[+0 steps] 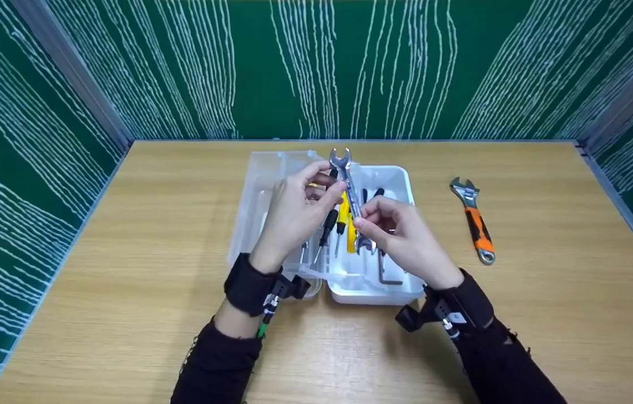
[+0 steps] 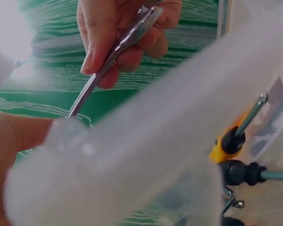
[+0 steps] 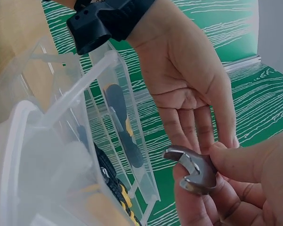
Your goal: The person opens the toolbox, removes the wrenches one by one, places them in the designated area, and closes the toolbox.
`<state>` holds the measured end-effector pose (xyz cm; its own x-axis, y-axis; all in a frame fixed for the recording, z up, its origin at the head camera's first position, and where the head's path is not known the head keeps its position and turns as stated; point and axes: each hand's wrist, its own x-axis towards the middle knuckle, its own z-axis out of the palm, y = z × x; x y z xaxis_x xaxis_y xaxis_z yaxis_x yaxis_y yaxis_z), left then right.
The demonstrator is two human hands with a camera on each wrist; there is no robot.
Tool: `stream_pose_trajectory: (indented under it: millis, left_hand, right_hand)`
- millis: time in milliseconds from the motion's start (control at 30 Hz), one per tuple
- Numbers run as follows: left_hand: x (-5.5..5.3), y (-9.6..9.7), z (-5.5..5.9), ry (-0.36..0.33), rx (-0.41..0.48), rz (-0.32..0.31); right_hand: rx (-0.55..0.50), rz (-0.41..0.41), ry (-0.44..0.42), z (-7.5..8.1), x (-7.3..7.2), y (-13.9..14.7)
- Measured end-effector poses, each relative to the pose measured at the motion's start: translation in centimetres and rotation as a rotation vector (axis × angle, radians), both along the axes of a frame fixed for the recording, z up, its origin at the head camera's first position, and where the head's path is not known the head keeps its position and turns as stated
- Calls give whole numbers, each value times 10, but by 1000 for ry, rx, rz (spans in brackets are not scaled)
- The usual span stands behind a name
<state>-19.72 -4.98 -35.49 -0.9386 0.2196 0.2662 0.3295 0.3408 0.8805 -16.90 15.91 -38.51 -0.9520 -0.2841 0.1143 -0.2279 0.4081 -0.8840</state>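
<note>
A silver double open-end wrench (image 1: pixel 351 196) is held up at a tilt above the toolbox, one jaw end up and the other down. My left hand (image 1: pixel 296 210) pinches its upper part between thumb and fingers. Near the lower end, my right hand (image 1: pixel 409 238) grips it with thumb and fingertips. The right wrist view shows the lower open end of the wrench (image 3: pixel 195 172) close up. Below both hands stands the open plastic toolbox (image 1: pixel 372 297), holding screwdrivers (image 1: pixel 342 216) with yellow and black handles and a hex key (image 1: pixel 390 281). The hands hide part of its contents.
An adjustable wrench (image 1: pixel 476 221) with an orange and black handle lies on the wooden table (image 1: pixel 546 314), right of the toolbox. The toolbox's translucent lid (image 1: pixel 246 224) is folded out to the left. Green walls (image 1: pixel 350 67) with white streaks border the table.
</note>
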Motion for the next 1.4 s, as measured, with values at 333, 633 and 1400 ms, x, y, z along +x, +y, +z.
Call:
stream_pose_trajectory:
  millis: [333, 633, 1400]
  left_hand:
    - [6, -2, 1, 48, -194, 1]
    - [9, -15, 1, 161, -349, 47]
    - [14, -53, -5, 191, -453, 118]
  right_hand:
    - [4, -33, -11, 5, -4, 14]
    - [76, -134, -75, 4, -5, 45]
    - [191, -270, -45, -18, -14, 120]
